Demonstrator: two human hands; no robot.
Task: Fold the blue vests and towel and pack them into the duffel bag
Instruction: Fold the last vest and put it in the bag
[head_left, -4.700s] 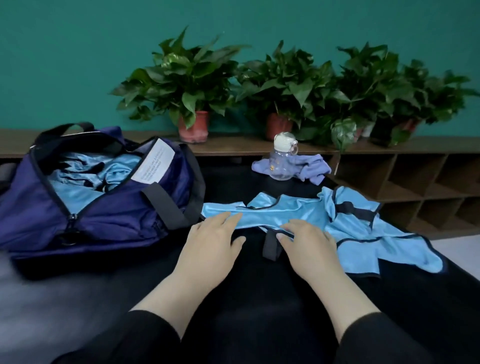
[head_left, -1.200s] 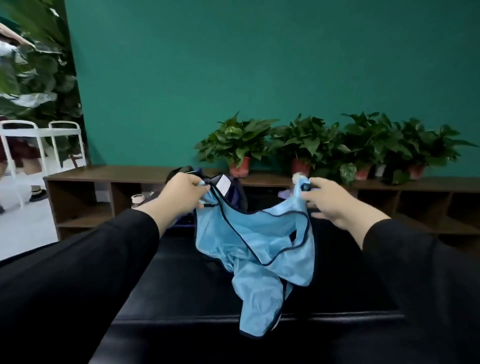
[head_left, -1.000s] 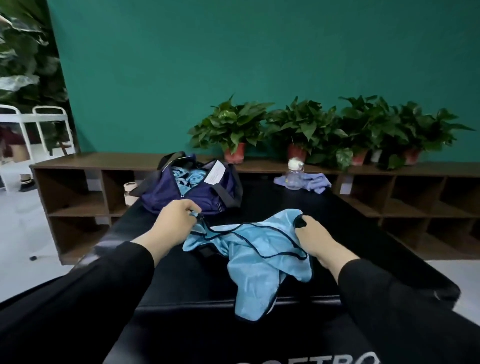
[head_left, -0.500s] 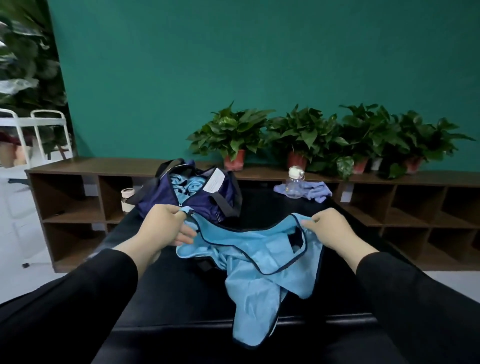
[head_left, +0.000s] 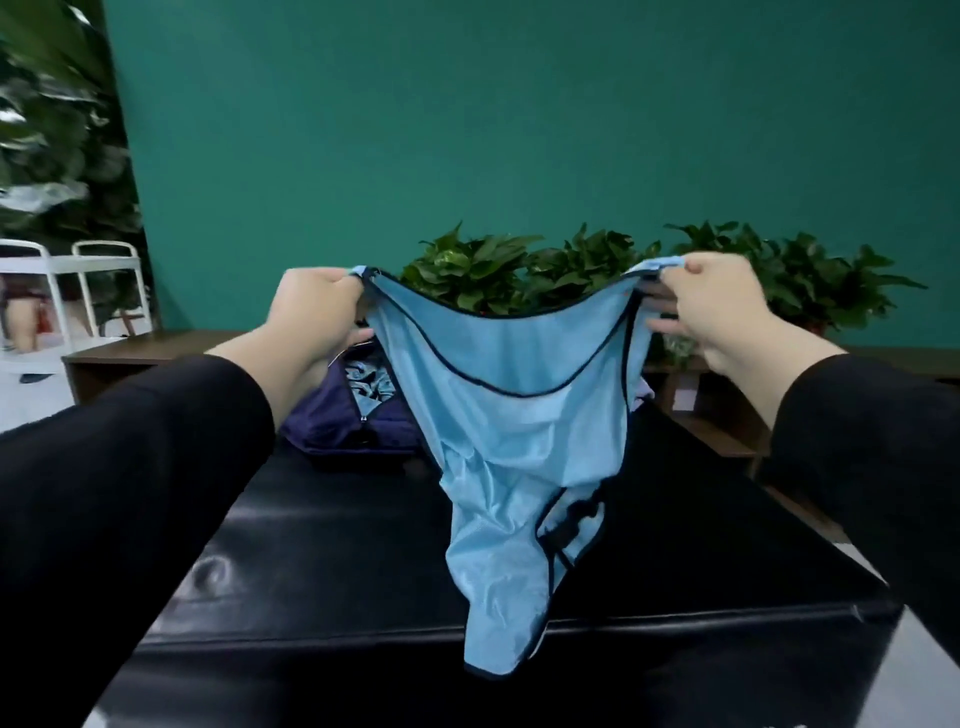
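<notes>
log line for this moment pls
step: shake out vest | left hand: grips strap | right hand: grips strap | blue vest: held up over table | duffel bag: open

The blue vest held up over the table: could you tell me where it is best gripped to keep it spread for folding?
Grip the blue vest at its two shoulder straps, coming in from above at each outer side, as the left hand and right hand do. The straps are its narrow top corners; pinched apart there, the body hangs flat above the black table.

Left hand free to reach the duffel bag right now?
Probably not: the left hand pinches one shoulder strap of the blue vest, held up with the right hand. The duffel bag lies just below it, unobstructed.
</notes>
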